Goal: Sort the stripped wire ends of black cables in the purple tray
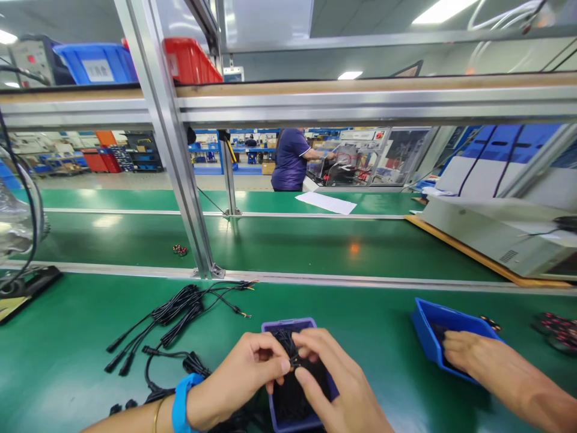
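Observation:
Over a purple bin point(311, 322) of small black parts point(293, 394), my two hands meet at a small black piece point(294, 361). My left hand point(252, 367), with a blue band at the wrist, pinches it between thumb and forefinger. From the right, my right hand point(338, 379) has its thumb and fingertips closed around the same piece. Its exact kind is too small to make out. Black cables with connector ends point(180, 310) lie left of the bin, some with bare coloured wires. More black cable point(193, 364) lies beside my left forearm.
At right, another person's hand point(469, 355) reaches into a blue bin point(424, 328). Red-and-black coils point(559, 331) lie beyond it. A metal post point(175, 150) and rail point(315, 278) cross the green bench. A grey machine point(500, 234) stands back right; a person point(291, 159) stands farther off.

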The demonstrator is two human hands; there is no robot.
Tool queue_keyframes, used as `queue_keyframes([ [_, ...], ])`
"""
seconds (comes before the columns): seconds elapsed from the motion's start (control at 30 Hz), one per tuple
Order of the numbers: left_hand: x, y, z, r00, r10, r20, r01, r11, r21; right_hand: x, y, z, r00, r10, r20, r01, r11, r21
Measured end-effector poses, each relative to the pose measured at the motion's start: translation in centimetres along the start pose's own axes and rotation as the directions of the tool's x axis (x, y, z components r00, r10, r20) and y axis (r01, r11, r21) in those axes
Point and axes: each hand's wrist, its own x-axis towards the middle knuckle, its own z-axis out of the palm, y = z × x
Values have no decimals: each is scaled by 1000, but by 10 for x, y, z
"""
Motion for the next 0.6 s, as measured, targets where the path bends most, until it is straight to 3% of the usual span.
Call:
queue_keyframes([
  [0.33,-3,5,0,995,-54,82,60,995,-82,-2,7,8,995,52,85,-56,998,41],
  [0.6,-4,1,1,996,-35,76,44,992,-122,-1,8,0,975,128,183,-144,987,76],
])
